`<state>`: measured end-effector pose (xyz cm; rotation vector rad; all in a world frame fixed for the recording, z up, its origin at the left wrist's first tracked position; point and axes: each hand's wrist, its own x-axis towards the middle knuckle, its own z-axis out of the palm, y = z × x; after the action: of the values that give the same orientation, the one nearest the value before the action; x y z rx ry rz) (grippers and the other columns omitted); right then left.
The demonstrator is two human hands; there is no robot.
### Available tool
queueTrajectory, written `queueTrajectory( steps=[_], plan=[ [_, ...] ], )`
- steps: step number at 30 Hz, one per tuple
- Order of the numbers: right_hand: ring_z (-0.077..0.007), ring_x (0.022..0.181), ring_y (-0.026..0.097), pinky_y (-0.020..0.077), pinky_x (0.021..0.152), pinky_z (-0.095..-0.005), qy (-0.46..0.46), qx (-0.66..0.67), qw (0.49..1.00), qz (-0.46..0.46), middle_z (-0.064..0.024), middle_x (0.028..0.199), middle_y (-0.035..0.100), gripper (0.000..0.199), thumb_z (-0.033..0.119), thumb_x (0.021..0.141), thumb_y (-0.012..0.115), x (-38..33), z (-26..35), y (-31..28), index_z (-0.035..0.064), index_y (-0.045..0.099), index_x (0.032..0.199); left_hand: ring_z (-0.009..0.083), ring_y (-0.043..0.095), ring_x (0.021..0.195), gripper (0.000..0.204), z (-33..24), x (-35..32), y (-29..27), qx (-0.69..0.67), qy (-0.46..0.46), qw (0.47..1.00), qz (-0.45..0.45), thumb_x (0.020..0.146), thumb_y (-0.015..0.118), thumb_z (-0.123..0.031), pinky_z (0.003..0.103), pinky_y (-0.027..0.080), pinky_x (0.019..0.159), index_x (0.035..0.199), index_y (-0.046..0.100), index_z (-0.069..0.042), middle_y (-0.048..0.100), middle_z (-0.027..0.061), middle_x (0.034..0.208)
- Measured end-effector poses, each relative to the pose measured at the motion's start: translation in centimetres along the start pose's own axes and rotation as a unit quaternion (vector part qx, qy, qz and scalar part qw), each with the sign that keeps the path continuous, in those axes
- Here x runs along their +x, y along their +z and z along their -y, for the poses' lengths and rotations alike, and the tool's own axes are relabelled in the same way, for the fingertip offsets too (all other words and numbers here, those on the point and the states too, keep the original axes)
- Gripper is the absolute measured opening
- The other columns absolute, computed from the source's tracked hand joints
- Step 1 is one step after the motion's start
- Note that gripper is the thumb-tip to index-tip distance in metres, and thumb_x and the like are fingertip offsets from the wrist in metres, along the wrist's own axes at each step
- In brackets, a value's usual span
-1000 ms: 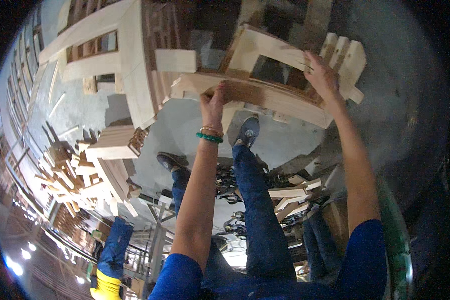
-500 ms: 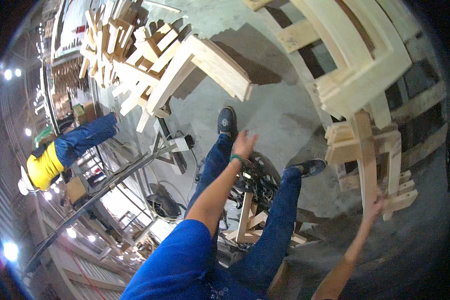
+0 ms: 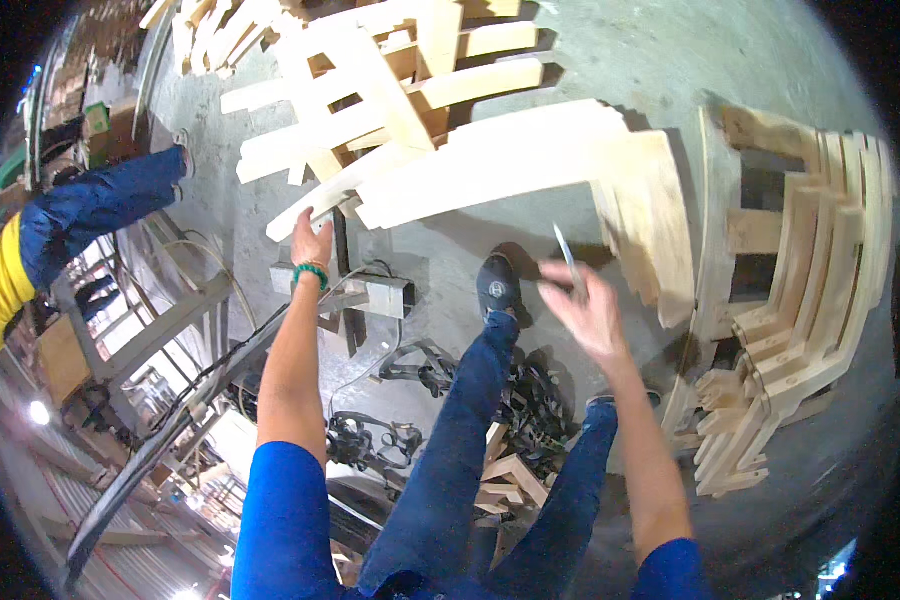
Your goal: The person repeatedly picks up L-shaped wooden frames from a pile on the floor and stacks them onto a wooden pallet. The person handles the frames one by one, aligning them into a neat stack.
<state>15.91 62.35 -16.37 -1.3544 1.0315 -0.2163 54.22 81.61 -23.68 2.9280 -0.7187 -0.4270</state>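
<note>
My left hand [image 3: 312, 248] has its fingers closed on the near end of a pale wooden board [image 3: 320, 198], at the front of a heap of wood. Beside that board lies a stack of L-shaped wooden pieces [image 3: 500, 160], its corner toward the right. Over the floor, just below the stack's inner side, my right hand [image 3: 592, 318] grips a slim, pointed, pencil-like tool [image 3: 566, 250], tip up and leftward. Its exact kind is unclear. The tool stands apart from the wood.
Crossed wooden pieces [image 3: 410, 90] pile up at the top. On the right, more angled frames [image 3: 820, 290] rest on a pallet [image 3: 712, 230]. Black straps or clamps [image 3: 535, 410] and wood offcuts lie around my legs. A metal stand [image 3: 380, 298] is nearby. Someone in yellow [image 3: 5, 275] stands left.
My right hand has left the wood at the right pallet and now holds the pointed tool near the middle. My left hand, empty before, has moved left onto the board. The view has turned.
</note>
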Motion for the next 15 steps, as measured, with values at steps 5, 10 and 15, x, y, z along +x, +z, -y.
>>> queueTrajectory(
  steps=[5, 10, 15],
  plan=[
    [-0.0225, 0.092, 0.062, 0.0475, 0.079, -0.0332, -0.035, -0.077, 0.996, 0.027, -0.0165, 0.097, 0.064, 0.043, 0.027, 0.079, 0.067, 19.3, 4.6, 10.0, -0.0018, 0.056, 0.109, 0.0340, 0.050, 0.114, 0.064, 3.3, 9.8, -0.2, -0.095, 0.026, 0.995, -0.024, 0.074, 0.068, -0.037, 0.039, 0.041, 0.093, 0.122, 0.048, 0.000, 0.051, 0.0215, 0.123],
    [-0.0272, 0.094, 0.061, 0.0475, 0.083, -0.0381, -0.054, -0.234, 0.966, -0.097, -0.0195, 0.101, 0.062, 0.072, 0.049, 0.064, 0.075, 26.6, 6.1, 20.6, -0.0024, 0.054, 0.110, 0.0353, 0.051, 0.112, 0.082, 3.4, 11.6, 2.1, -0.052, -0.071, 0.993, 0.076, 0.066, 0.069, -0.053, 0.040, 0.040, 0.094, 0.125, 0.046, -0.001, 0.053, 0.0209, 0.122],
    [-0.0299, 0.093, 0.061, 0.0481, 0.080, -0.0408, -0.024, -0.280, 0.941, -0.189, -0.0191, 0.096, 0.062, 0.079, 0.055, 0.058, 0.076, 29.5, 3.5, 22.0, 0.0020, 0.052, 0.111, 0.0376, 0.055, 0.106, 0.083, -1.4, 12.5, 5.3, -0.027, -0.133, 0.981, 0.140, 0.059, 0.067, -0.064, 0.044, 0.041, 0.088, 0.117, 0.053, -0.008, 0.060, 0.0180, 0.111]
  ],
)
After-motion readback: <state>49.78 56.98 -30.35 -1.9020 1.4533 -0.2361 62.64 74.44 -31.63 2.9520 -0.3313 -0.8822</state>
